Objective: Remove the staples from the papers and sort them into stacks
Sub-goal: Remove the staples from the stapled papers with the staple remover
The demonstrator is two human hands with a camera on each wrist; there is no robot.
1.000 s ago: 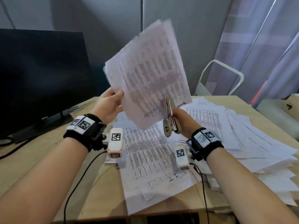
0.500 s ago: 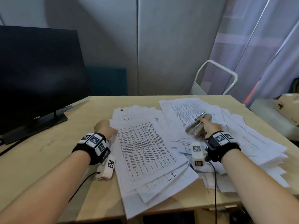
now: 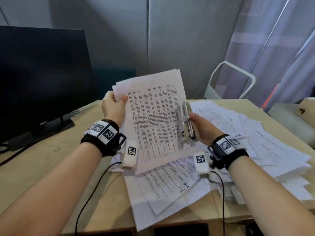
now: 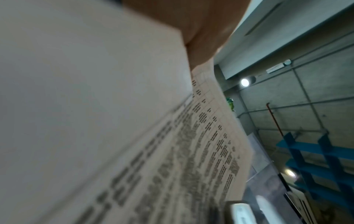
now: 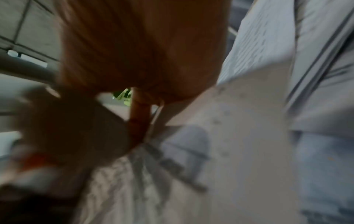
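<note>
Our left hand (image 3: 112,108) pinches the printed sheets (image 3: 153,120) by their far-left corner, lifted above the piles. Our right hand (image 3: 202,128) grips the metal staple remover (image 3: 185,123) against their right edge.

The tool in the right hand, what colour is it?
Silvery metal stapler-like tool, held in the right hand; clearest in the head view.
</note>
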